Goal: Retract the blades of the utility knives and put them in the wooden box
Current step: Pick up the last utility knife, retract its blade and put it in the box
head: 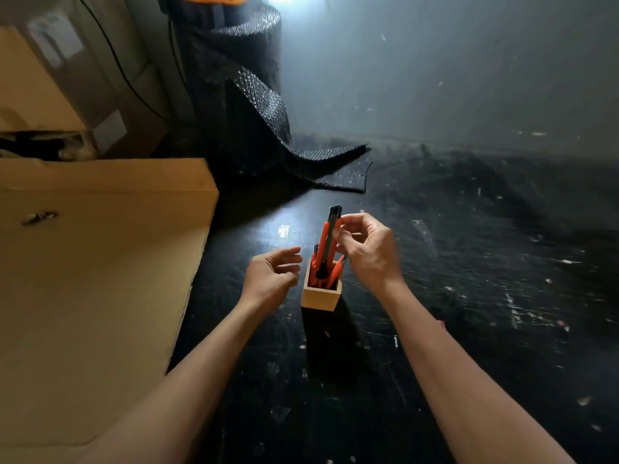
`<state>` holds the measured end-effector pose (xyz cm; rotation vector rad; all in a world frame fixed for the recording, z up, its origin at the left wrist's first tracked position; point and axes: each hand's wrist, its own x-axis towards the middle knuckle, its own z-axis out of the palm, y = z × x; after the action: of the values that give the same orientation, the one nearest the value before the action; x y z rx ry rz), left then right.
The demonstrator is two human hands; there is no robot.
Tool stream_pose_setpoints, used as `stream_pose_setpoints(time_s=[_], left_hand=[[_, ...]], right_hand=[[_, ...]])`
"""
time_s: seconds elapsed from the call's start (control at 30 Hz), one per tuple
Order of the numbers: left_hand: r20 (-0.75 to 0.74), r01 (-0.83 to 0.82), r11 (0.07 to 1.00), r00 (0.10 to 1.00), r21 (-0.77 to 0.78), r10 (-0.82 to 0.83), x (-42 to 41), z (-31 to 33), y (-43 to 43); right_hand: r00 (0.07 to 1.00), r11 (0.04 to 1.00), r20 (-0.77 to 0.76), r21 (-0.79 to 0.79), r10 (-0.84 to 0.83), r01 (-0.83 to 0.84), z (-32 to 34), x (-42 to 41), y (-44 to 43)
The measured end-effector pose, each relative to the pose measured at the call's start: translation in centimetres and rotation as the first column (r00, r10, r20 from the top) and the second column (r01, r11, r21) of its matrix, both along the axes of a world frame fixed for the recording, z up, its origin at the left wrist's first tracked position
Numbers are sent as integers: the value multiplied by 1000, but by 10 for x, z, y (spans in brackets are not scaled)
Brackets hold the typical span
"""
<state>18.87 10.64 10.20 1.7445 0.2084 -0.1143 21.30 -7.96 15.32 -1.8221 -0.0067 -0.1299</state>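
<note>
A small square wooden box (320, 298) stands upright on the dark table, holding several orange utility knives (336, 272). One orange knife (326, 242) stands taller than the rest, its lower end inside the box and its dark metal tip pointing up. My right hand (366, 251) pinches this knife near its top with thumb and fingers. Just left of the box hovers my left hand (273, 271), fingers curled apart and holding nothing.
A large flat cardboard box (90, 262) lies at the left, its edge close to my left forearm. A roll of black bubble wrap (244, 95) stands behind, with a sheet trailing onto the scuffed black table (469, 296). More cartons are stacked at the far left.
</note>
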Motion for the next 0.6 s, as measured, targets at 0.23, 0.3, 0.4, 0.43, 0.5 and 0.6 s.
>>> stream_pose_setpoints(time_s=[0.23,0.3,0.4,0.43,0.5,0.6], left_hand=[[-82,49,990,996,133,-38,20,-35,-14],[-97,47,989,995,143,-33,24,-41,-20],[-117,18,989,993,147,-1,26,-50,-25],[-124,8,990,992,144,10,26,-54,-26],[-133,-5,992,991,127,22,24,-59,-26],[-150,-21,996,988,89,34,22,-65,-24]], right_hand=[[998,989,-14,-134,-63,60,-40,20,4],[997,985,-38,-163,-71,63,-53,20,6],[996,972,-52,-229,-70,57,-69,15,10],[996,969,-55,-240,-76,61,-74,15,11],[993,969,-67,-236,-93,75,-79,15,12],[991,971,-73,-221,-115,96,-81,19,11]])
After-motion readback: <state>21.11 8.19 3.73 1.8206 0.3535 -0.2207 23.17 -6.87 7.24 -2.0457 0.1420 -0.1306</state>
